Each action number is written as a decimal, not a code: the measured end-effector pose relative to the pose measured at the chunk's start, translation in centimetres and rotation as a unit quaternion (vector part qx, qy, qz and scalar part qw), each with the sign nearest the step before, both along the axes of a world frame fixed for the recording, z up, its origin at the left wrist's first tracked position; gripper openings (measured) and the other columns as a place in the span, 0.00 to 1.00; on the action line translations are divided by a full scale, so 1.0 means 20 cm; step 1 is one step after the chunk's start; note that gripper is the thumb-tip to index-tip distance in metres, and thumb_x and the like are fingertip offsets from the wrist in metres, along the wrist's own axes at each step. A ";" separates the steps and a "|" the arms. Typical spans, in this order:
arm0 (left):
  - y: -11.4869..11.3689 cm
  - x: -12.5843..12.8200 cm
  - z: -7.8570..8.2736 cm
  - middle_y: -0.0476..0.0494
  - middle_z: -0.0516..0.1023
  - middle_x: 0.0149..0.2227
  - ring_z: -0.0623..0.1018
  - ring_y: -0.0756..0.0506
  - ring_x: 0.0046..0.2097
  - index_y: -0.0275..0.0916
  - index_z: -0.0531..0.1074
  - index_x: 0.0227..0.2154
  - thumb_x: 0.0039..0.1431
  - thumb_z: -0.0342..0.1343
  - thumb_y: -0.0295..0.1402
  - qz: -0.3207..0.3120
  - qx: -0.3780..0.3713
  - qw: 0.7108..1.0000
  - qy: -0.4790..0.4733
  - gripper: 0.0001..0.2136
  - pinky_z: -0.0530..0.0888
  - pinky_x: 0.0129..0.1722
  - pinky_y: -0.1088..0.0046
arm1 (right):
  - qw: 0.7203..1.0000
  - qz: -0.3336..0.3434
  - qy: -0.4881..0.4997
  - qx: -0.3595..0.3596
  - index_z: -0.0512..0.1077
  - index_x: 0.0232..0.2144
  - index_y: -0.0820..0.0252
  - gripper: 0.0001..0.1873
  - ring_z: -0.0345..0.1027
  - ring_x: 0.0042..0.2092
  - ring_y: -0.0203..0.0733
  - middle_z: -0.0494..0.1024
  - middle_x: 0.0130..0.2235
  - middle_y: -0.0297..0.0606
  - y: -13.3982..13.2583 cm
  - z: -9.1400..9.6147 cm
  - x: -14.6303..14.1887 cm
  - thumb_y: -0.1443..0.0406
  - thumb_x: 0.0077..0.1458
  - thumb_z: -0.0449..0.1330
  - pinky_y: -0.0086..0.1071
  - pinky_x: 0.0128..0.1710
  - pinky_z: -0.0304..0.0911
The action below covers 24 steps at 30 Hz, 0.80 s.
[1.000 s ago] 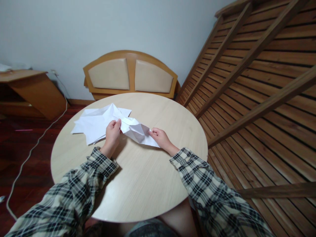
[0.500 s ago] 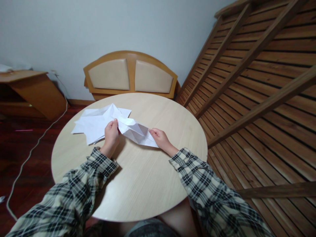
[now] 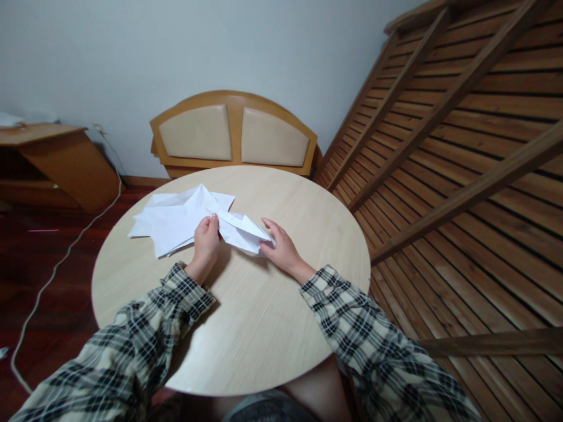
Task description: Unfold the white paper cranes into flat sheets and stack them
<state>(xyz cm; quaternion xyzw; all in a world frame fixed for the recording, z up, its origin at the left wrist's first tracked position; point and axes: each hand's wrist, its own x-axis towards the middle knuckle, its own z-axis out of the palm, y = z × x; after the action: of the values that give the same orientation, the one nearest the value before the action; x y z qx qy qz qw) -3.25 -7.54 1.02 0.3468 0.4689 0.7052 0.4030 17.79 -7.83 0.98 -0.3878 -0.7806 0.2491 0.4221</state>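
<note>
A creased white sheet of paper (image 3: 243,231), folded to a point on its right, is held just above the table. My left hand (image 3: 206,240) pinches its left end between thumb and fingers. At the paper's right tip, my right hand (image 3: 281,249) has its thumb and fingers spread apart, with the tip between them and the thumb touching it. Behind my left hand lies a loose pile of creased white paper sheets (image 3: 169,225), with corners sticking out.
The round, pale wooden table (image 3: 246,351) stands before a headboard (image 3: 236,135) with beige panels. Wooden slats (image 3: 461,176) lean along the right side. At the left are a desk (image 3: 74,164) and a white cable (image 3: 55,272) on the dark floor.
My right hand has loosened its pinch and spread its fingers around the paper's right end. The paper looks narrower and more pointed there. My left hand has shifted slightly right, still pinching.
</note>
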 end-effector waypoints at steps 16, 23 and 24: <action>-0.03 -0.01 0.04 0.48 0.69 0.36 0.70 0.48 0.34 0.42 0.66 0.36 0.54 0.63 0.31 0.106 0.066 0.976 0.178 0.11 0.70 0.34 0.72 | 0.985 -0.165 0.043 -0.024 0.61 0.21 0.56 0.21 0.56 0.25 0.36 0.64 0.21 0.31 0.04 -0.01 0.03 0.53 0.62 0.52 0.32 0.27 0.48; -0.17 0.06 0.19 0.43 0.78 0.42 0.72 0.38 0.47 0.45 0.77 0.39 0.57 0.59 0.40 -0.108 0.192 0.873 0.435 0.09 0.65 0.55 0.56 | 0.989 -0.146 -0.003 0.018 0.61 0.22 0.55 0.19 0.58 0.26 0.37 0.65 0.22 0.32 0.04 0.02 0.04 0.55 0.64 0.50 0.33 0.29 0.48; -0.18 0.08 0.20 0.42 0.79 0.44 0.72 0.38 0.48 0.46 0.77 0.41 0.56 0.60 0.43 -0.161 0.192 0.857 0.451 0.12 0.65 0.55 0.56 | 0.990 -0.142 -0.006 0.017 0.61 0.23 0.55 0.19 0.58 0.26 0.37 0.65 0.23 0.32 0.04 0.03 0.04 0.55 0.64 0.50 0.33 0.29 0.48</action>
<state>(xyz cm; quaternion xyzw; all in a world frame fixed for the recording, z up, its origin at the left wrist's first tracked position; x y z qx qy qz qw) -1.67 -11.12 5.01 0.7682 0.3918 0.4729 0.1809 18.64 -7.04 1.53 -0.4889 -0.7241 0.1711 0.4553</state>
